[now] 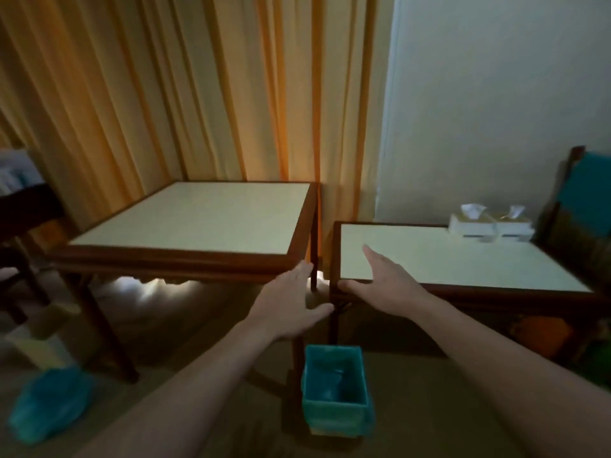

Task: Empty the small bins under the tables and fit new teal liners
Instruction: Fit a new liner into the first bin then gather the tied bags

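1. Bare and stretched forward, the left forearm [198,375] and right forearm [489,355] fill the foreground on either side of a small bin [335,409].
2. The left hand [291,305] is spread wide, with straight fingers and the thumb out to the side, and it holds nothing. Its fingertips reach the front right corner of the left table [185,256]. Whether they touch the wood cannot be told in the dim light.
3. The right hand [383,279] is open and flat over the near left corner of the right table [463,259]. Its fingers point straight across the pale top, its thumb lies along the front rim, and it grips nothing.
4. The small bin stands upright on the floor [429,408], below the hands and just in front of the gap between the two tables. It sits under neither top.
5. A teal liner [334,375] is folded over the bin's rim, and only crumpled liner shows inside.
6. A bunched teal bag [49,404] lies on the floor at lower left, near the left table's front leg. What it holds cannot be told.
7. Two white tissue boxes [489,226] sit side by side at the far right end of the right table, a tissue standing out of each.
8. An orange curtain [165,94] hangs behind the left table, and a pale wall [496,94] stands behind the right one.
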